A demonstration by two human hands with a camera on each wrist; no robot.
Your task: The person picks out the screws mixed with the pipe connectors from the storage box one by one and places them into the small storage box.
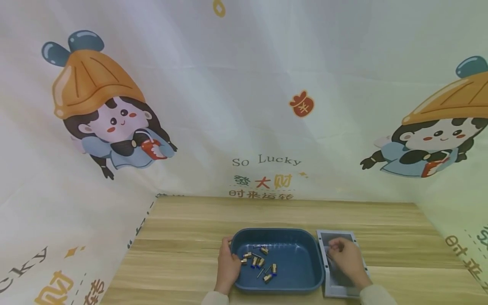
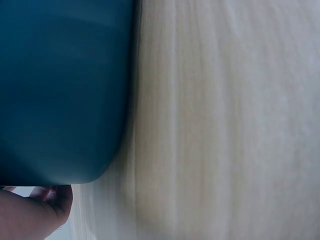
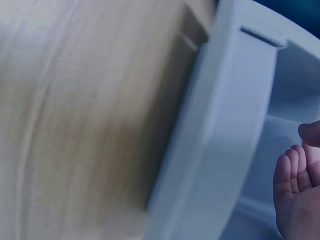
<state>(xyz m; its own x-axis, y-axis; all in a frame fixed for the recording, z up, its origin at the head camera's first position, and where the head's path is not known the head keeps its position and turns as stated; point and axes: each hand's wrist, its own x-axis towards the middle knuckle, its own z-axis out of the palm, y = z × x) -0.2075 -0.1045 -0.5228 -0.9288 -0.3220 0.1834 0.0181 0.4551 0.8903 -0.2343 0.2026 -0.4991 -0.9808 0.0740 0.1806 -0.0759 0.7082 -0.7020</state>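
Note:
A dark blue plastic basin holds several brass fittings with blue ends, and a few thin metal pins or screws lie among them. My left hand grips the basin's left side, the thumb at the rim and the fingers along the outer wall. In the left wrist view, curled fingers show beside the basin's wall. My right hand is over a grey, light-rimmed tray, thumb and forefinger brought together. I cannot tell whether a small thing is pinched between them.
The tray stands right beside the basin on a wood-grain table. A printed cloth with cartoon figures hangs behind the table and along both sides. The tray's raised edge shows in the right wrist view.

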